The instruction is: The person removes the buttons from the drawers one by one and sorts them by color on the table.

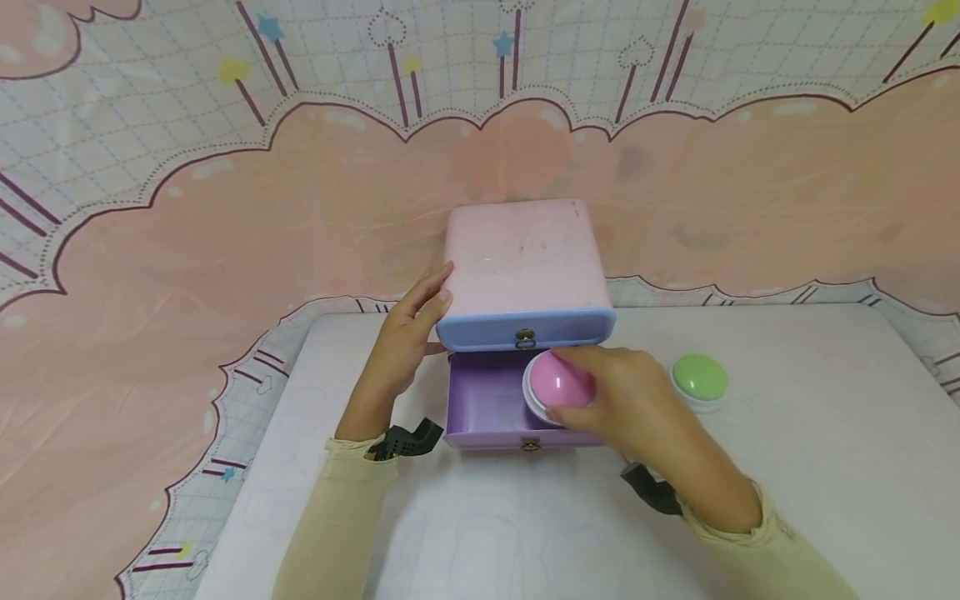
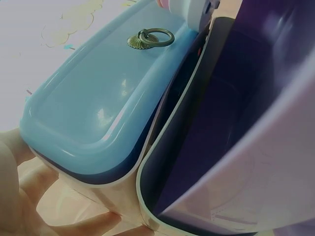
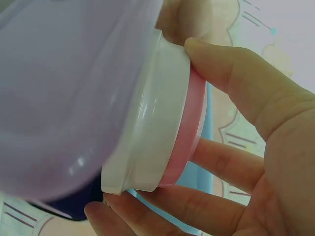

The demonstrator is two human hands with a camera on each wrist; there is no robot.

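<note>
Purple and standing open, the lower drawer (image 1: 480,440) is our landmark, set beneath the blue front (image 1: 483,332) of a pink-topped case (image 1: 525,254). Left of it, our left hand (image 1: 408,333) rests against the case's side, fingers spread and loosely straight. Over the lower drawer's right half is the pink-domed piece (image 1: 561,382), nearer our right hand (image 1: 637,392), which pinches it by the rim: it lies left of the palm, thumb on the near side, fingertips opposite. Round, it has no long axis; its short axis runs from base through dome towards the palm. It looks squat and glossy in 2 colours, with a stepped white base; we cannot tell whether that touches the drawer's floor. Right of the lower drawer, 1 green-domed piece (image 1: 700,377) sits apart.
</note>
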